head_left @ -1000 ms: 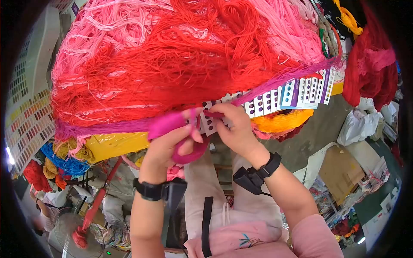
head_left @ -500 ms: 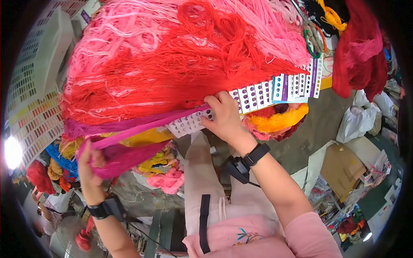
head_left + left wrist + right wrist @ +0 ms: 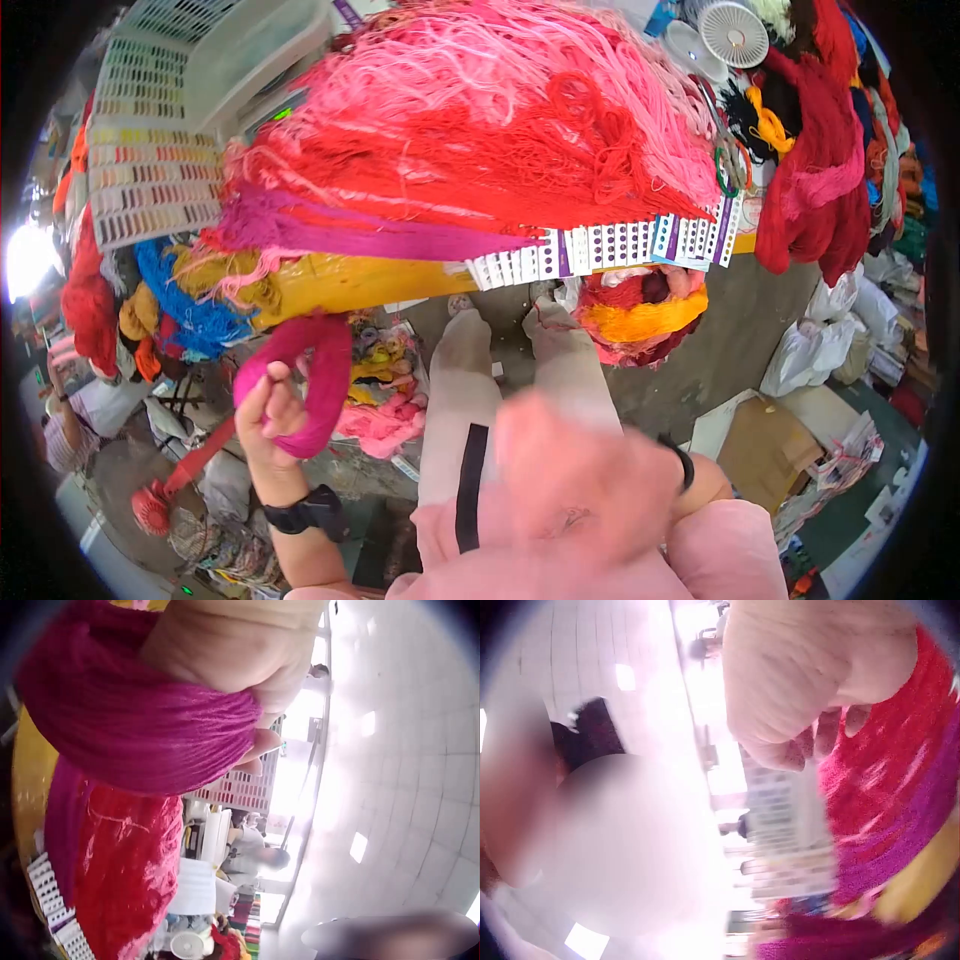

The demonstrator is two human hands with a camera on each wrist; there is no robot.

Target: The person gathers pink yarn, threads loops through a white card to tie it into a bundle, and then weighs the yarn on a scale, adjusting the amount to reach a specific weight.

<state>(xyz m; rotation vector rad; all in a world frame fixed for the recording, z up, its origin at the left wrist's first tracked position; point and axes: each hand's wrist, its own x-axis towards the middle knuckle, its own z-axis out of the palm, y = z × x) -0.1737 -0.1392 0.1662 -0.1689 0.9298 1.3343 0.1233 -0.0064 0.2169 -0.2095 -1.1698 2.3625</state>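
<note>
My left hand (image 3: 268, 412) holds a looped magenta skein of thread (image 3: 328, 385) off the table's left front edge, fingers curled at the loop. In the left wrist view, the skein (image 3: 142, 731) wraps across the hand below the palm. My right hand (image 3: 590, 465), blurred, is raised close to the head camera in front of the pink shirt. Its fingers bend loosely in the right wrist view, with nothing seen in them. A flat bundle of magenta thread (image 3: 370, 236) lies along the table front, beside red thread (image 3: 440, 175) and white cards with dark dots (image 3: 610, 245).
Pink thread (image 3: 470, 60) is heaped at the back of the yellow-edged table (image 3: 370, 282). A colour chart (image 3: 155, 180) and a white basket (image 3: 265, 55) stand left. Small white fan (image 3: 733, 35) at back right; dark red skeins (image 3: 815, 190) hang right. Yarn bundles (image 3: 640, 315) sit under the edge.
My left hand has drawn the magenta skein off to the left and down from the table front. My right hand has left the cards and come up toward the head camera.
</note>
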